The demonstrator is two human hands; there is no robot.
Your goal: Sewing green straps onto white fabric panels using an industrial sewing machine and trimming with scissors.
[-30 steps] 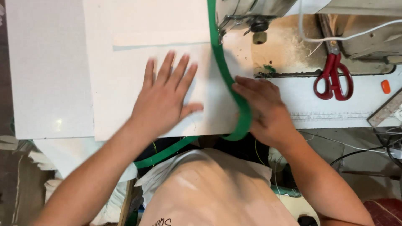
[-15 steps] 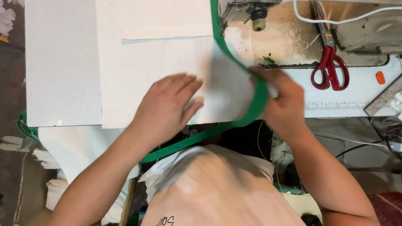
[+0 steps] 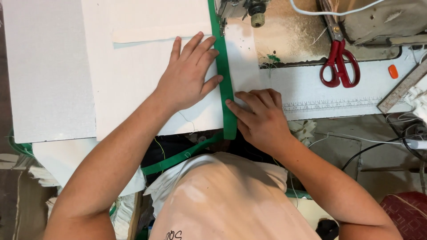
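Both forearms reach forward from the body and converge toward the middle. The left hand [image 3: 189, 75] lies palm down, flat, fingers spread and pointing away from the chest, thumb angled right. The right hand [image 3: 260, 118] sits just beside it, nearer the chest, knuckles up, fingers curled, fingertips pressing down leftward.

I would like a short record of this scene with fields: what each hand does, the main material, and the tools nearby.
left hand: the left hand lies flat, fingers spread, on the white fabric, fingertips at the green strap
right hand: the right hand presses its fingertips against the green strap from the other side
strap: runs straight from the sewing machine foot to the table edge, then hangs down
tools: red scissors and a ruler to the right
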